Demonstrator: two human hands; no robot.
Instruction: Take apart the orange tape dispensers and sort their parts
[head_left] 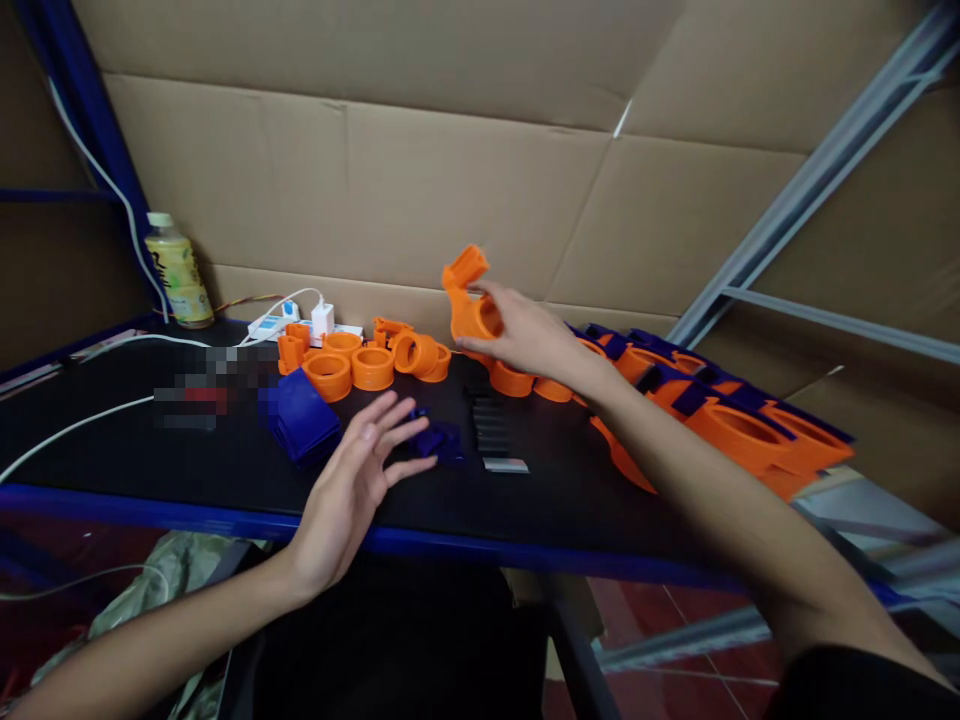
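Note:
My right hand grips an orange plastic ring part with a clip-like arm, held up above the back of the black table. Over the front of the table hovers my left hand, fingers spread and holding nothing. Close behind its fingertips lie small dark blue pieces. A stack of dark blue flat sheets sits left of that hand. Several black blocks stand in a row under and in front of my right hand, with a light strip at the near end.
Orange rings cluster along the back. Larger orange parts with blue strips crowd the right side. A power strip with white cables and a yellow-labelled bottle stand at back left. Cardboard walls the back; a metal frame slopes at right.

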